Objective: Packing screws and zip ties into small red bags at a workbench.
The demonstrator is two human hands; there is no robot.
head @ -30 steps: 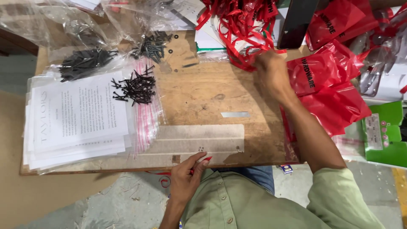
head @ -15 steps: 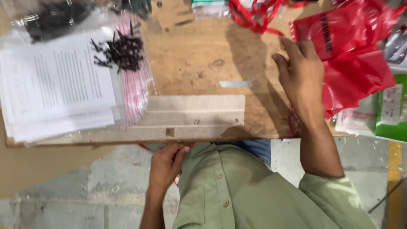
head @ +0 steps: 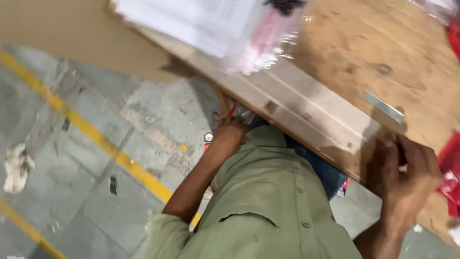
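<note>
Head view, tilted and blurred. The left hand [head: 230, 136] is down below the near edge of the bench [head: 335, 72], in front of the green shirt [head: 268, 206]. Its fingers are tucked out of sight under the bench lip, so I cannot tell whether it is grasping anything. Just beyond its knuckles there is a small red-and-white clutter [head: 225, 112], too smeared to identify.

The right hand [head: 405, 170] sits on top at the near edge, with its fingers bent and their tips pressed on the wood. I can make out nothing in its grip. A red plastic bag [head: 450, 163] lies just beside it on its outer side. A thin metal strip [head: 385, 106] lies a little ahead of its fingers, apart from them.

Well away on the far side of the left hand, a paper stack [head: 191, 19] and clear packets with pink edging [head: 263, 48] overhang the bench. The grey floor has a yellow line [head: 96, 139].

My read is that this is a reach under the bench, with the right hand bracing. Working blind down there calls for feeling the way to a firm hold and drawing back clear of the lip.
</note>
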